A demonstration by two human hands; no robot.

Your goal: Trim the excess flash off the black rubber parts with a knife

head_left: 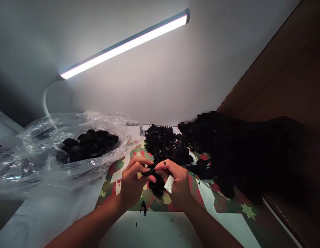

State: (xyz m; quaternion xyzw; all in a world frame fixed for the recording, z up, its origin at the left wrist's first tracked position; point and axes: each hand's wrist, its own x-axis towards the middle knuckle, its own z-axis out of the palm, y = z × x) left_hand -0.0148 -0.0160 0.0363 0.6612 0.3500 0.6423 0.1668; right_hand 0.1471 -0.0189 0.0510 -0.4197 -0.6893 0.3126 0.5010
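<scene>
My left hand point(134, 177) pinches a small black rubbery piece point(151, 170) between thumb and fingers. Just across from it, my right hand point(178, 179) is closed, its fingertips at the same piece. A white, flat-ended object point(169, 184) juts from under the right fingers; it could be a tool's wrapped handle, but the rest of it is hidden. Below the hands lies a dark black piece point(157, 188), partly covered by them. A black crumb sticks to my right index finger.
At left, an open clear plastic bag point(123, 151) holds black rounded rubber parts point(91, 143). Black scraps point(161, 136) are heaped behind the hands, with a large dark pile point(242, 148) at right. A lit tube lamp point(126, 44) hangs above; cardboard point(286, 75) stands at right.
</scene>
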